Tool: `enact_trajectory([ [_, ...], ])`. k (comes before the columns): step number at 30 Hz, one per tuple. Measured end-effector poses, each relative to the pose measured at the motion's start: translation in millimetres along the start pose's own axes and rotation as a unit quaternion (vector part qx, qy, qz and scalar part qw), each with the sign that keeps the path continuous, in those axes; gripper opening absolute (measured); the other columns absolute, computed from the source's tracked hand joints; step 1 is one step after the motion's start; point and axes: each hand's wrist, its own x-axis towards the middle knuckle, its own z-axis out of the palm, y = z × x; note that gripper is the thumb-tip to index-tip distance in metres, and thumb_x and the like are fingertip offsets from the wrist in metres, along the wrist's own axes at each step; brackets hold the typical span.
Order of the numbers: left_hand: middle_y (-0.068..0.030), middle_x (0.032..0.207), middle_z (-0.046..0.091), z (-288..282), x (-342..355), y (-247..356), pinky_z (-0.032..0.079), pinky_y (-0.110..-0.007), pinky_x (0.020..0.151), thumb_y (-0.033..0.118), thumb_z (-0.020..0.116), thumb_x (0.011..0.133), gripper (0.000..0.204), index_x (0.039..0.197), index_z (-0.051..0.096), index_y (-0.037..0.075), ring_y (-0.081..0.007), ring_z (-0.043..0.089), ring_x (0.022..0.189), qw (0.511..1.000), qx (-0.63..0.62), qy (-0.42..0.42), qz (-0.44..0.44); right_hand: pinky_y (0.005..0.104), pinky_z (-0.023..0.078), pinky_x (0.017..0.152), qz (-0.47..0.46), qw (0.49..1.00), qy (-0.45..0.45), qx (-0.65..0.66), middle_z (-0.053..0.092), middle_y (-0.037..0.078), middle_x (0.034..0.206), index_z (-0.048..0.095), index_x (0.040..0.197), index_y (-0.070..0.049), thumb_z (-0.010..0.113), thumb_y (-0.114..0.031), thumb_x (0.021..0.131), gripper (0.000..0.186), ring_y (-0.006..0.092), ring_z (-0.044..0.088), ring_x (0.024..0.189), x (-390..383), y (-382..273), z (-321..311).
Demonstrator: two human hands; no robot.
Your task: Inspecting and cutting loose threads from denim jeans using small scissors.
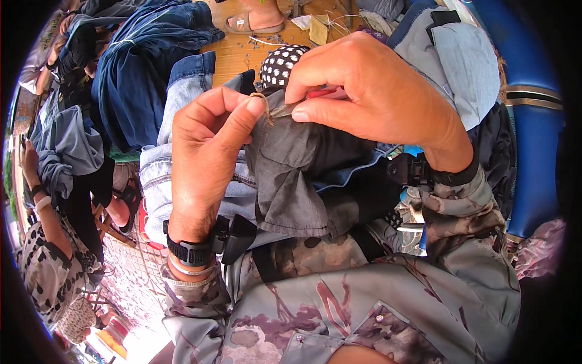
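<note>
Dark grey fabric (291, 182) with a visible seam hangs over my lap, on top of pale denim (154, 182). My left hand (203, 139) pinches a tan thread or narrow strip (268, 109) at the fabric's upper edge. My right hand (370, 91) is closed just to the right of that pinch, around a small red-handled tool (318, 93) that is mostly hidden; its thumb lies along the fabric's edge. A black-and-white dotted cushion or cloth (280, 60) sits behind both hands.
A wooden surface (233, 51) with scraps and a sandaled foot (254, 18) lies beyond. Denim piles (133, 73) are at left, pale denim (461, 67) and a blue padded bar (533, 151) at right. Other people (51, 242) sit along the left, handling garments.
</note>
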Motion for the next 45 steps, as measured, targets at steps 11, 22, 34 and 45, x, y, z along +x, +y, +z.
enact_trajectory([
  [11, 0.0044, 0.074, 0.059, -1.9, 0.1, -1.7, 0.04, -0.018, 0.06, 0.014, 0.065, 0.089, 0.013, 0.082, 0.063, 0.004, -0.0019, 0.049, 0.064, 0.997, -0.072, -0.009, -0.011, 0.0403, 0.046, 0.063, 0.0, 1.0, -0.015, 0.022, 0.062, 0.011, 0.067, 0.062, 0.072, -0.005, 0.066, -0.017, 0.074, 0.013, 0.0305, 0.061, 0.069, 2.2, -1.2, -1.1],
  [22, 0.0001, 0.074, 0.046, -16.0, 0.1, 0.0, 0.045, -0.028, 0.07, 0.02, 0.057, 0.093, 0.022, 0.076, 0.053, 0.006, -0.0097, 0.041, 0.065, 0.972, -0.228, -0.044, -0.04, 0.0233, 0.047, 0.063, 0.079, 0.971, 0.057, 0.219, 0.062, 0.004, 0.073, 0.063, 0.089, 0.003, 0.071, -0.013, 0.078, 0.021, 0.0079, 0.057, 0.069, -10.1, 6.8, -3.4],
  [34, 0.001, 0.074, 0.057, -20.2, 3.2, -1.0, 0.047, -0.025, 0.069, 0.015, 0.06, 0.092, 0.013, 0.085, 0.062, 0.004, -0.0066, 0.052, 0.067, 0.984, -0.173, 0.023, 0.022, 0.0219, 0.048, 0.07, 0.065, 0.99, 0.069, 0.105, 0.064, 0.002, 0.083, 0.062, 0.095, 0.0, 0.068, 0.002, 0.075, 0.021, 0.007, 0.058, 0.076, 8.6, 9.7, 31.0],
  [45, 0.0021, 0.082, 0.06, -7.2, 14.5, -6.5, 0.045, -0.019, 0.069, 0.009, 0.062, 0.089, 0.009, 0.09, 0.065, 0.001, -0.005, 0.054, 0.071, 0.998, 0.012, 0.044, 0.032, 0.0213, 0.05, 0.081, 0.168, 0.901, 0.164, 0.366, 0.065, 0.004, 0.097, 0.06, 0.104, 0.003, 0.064, -0.004, 0.085, 0.021, 0.0064, 0.061, 0.089, -1.4, 35.1, 43.3],
])
